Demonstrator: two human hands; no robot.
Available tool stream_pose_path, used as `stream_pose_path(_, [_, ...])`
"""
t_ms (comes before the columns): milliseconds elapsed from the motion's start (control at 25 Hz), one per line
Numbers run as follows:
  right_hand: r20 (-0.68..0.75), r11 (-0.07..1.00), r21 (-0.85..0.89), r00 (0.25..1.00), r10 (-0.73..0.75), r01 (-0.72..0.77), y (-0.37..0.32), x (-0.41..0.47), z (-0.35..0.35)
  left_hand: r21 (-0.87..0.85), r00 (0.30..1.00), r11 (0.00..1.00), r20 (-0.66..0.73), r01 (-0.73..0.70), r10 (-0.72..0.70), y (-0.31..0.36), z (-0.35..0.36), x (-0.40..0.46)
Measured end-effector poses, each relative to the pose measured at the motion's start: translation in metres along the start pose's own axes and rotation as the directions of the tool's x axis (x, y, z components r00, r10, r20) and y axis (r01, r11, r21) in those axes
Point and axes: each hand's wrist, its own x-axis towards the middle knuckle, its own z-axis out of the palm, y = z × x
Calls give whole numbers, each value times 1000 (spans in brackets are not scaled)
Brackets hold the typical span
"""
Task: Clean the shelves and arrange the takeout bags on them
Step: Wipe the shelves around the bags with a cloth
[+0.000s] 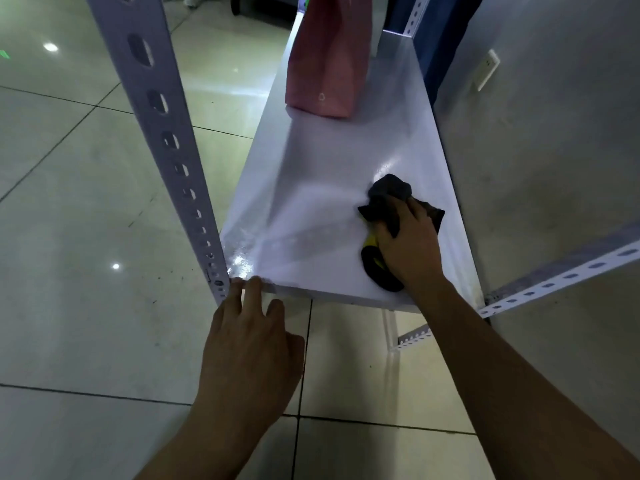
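The job looks to be in its cleaning stage, with the arranging barely begun. The right hand (pixel 407 244), right of centre in the frame, presses a crumpled dark grey cloth (pixel 391 194) onto the white shelf (pixel 311 202), its fingers curled over the cloth. A black-and-yellow part (pixel 375 261) shows from under the palm; whether it belongs to the cloth or is a separate thing cannot be told. The left hand (pixel 251 344), lower centre, has its fingers stretched out fairly straight and holds nothing; its fingertips (pixel 254 284) rest on the shelf's near edge, next to the perforated grey upright post (pixel 166 133) that runs down from the upper left.

The shelf board is glossy, with bright glare near the front left corner and soft streaks across its middle, which suggests it is damp from wiping. I judge the near half to be largely gone over; the far end, toward the top of the frame, cannot be judged.

One takeout bag, a pink paper bag (pixel 325 60), stands upright at the far end of this shelf, top centre, well apart from the cloth. No other bags are in view, and only this one shelf board is seen in full, so further shelves and bags likely remain.
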Motion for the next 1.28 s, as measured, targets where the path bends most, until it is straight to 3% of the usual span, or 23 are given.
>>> stream_pose_path(280, [35,999,49,999,-11,9,-11,-61,-5,-19,997,999,52,51,-50,12,1,-9])
stream_pose_path(400, [60,998,-51,998,-24,27,-19,-95,-13,-116,991,987,89,114,-104,26,-12,-27])
stream_pose_path(520, [194,991,-129,981,-13,39,-22,-116,-32,-169,989,977,102,127,-110,50,-31,-61])
stream_pose_path(760, [311,999,49,950,-28,13,-54,-175,-128,-262,946,939,293,221,-141,91,-102,-134])
stream_pose_path(920, [344,980,200,936,-75,4,-100,-215,-212,-343,935,893,301,291,-189,119,-173,-156])
stream_pose_path(1040, [310,963,269,943,-118,32,-134,-240,-269,-447,920,817,310,364,-240,141,-228,-167])
stream_pose_path(1280, [239,933,356,961,-139,46,-192,-268,-382,-691,866,522,398,500,-303,178,-341,-179])
